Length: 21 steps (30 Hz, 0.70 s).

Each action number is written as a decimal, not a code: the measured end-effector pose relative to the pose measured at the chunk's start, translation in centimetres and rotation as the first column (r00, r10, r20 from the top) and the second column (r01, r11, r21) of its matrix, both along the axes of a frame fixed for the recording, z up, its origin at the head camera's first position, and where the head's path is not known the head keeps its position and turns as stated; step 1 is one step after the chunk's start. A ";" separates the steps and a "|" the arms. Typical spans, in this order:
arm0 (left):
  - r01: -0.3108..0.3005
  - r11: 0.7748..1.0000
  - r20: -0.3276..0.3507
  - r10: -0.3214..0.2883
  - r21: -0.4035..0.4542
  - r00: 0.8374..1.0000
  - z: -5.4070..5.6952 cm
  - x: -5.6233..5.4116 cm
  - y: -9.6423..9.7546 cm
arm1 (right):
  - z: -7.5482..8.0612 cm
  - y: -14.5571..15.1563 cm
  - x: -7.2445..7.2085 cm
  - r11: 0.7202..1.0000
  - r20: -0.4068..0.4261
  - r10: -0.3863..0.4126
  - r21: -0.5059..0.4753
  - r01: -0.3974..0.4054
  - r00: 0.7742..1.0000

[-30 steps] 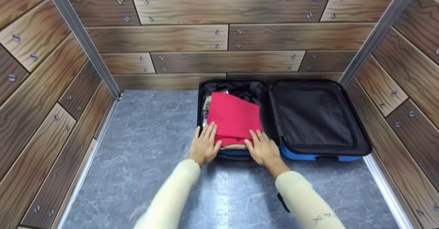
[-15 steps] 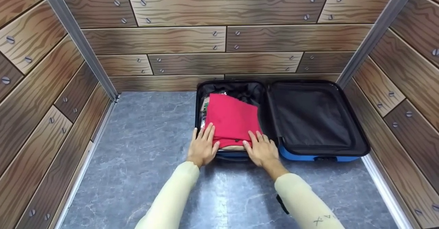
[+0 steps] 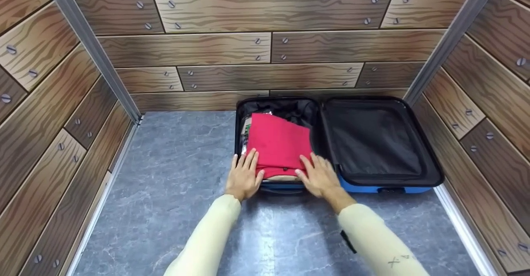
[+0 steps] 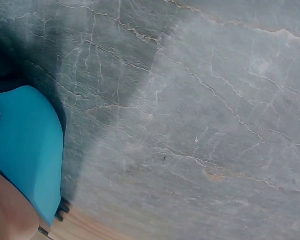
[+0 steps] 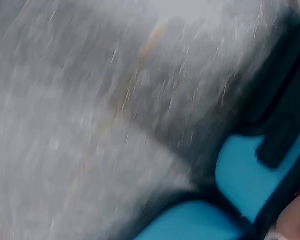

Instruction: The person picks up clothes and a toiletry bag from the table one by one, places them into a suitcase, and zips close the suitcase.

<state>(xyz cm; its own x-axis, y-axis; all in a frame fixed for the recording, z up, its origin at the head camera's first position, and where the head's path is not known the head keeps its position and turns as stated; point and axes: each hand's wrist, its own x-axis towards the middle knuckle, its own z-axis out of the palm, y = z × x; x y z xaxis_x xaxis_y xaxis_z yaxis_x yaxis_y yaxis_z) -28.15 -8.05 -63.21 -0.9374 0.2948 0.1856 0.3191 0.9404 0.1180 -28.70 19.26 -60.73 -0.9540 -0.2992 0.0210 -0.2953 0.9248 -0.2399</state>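
In the head view, a folded red garment with a small dark button-like dot near its front edge lies in the left half of an open suitcase. My left hand rests at the garment's front left corner, fingers extended forward. At the front right corner, my right hand touches the cloth with spread fingers. Something beige shows under the garment's front edge, and a partly covered clear package lies along its left side. Both wrist views show the suitcase's blue shell and only a sliver of each hand.
The suitcase's other half, lined in black, lies opened flat to the right. Grey marbled floor extends to the left and front. Wood-print walls stand behind and on both sides, with metal strips along the floor edges.
My right hand has shifted slightly right and turned a little at the garment's corner. The left hand and the garment stay nearly the same; the head view has moved slightly.
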 end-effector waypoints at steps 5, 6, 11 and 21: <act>-0.008 1.000 -0.020 0.008 -0.003 1.000 0.1 -0.2 -0.1 | 1.7 4.6 -1.1 0.999 -0.192 -0.032 -0.049 0.023 0.981; -0.010 1.000 -0.024 0.010 -0.006 1.000 0.1 -0.3 -0.1 | 2.1 5.8 -1.2 0.997 -0.217 -0.062 -0.060 0.051 0.974; 0.000 1.000 -0.044 0.001 0.004 0.999 0.1 -0.3 0.1 | 3.7 11.6 -1.3 0.971 -0.223 -0.237 -0.093 0.221 0.946; -0.012 1.000 -0.023 0.012 -0.006 1.000 0.3 -0.4 0.3 | 3.4 18.9 1.0 0.876 -0.112 -0.481 -0.105 0.471 0.870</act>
<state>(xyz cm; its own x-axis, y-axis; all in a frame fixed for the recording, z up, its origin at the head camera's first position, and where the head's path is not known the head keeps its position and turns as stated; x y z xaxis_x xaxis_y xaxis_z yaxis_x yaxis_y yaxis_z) -28.56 -7.77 -62.95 -0.9363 0.2848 0.2054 0.3104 0.9448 0.1049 -27.73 38.19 -57.35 -0.9673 0.1971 0.1594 0.1425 0.9429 -0.3012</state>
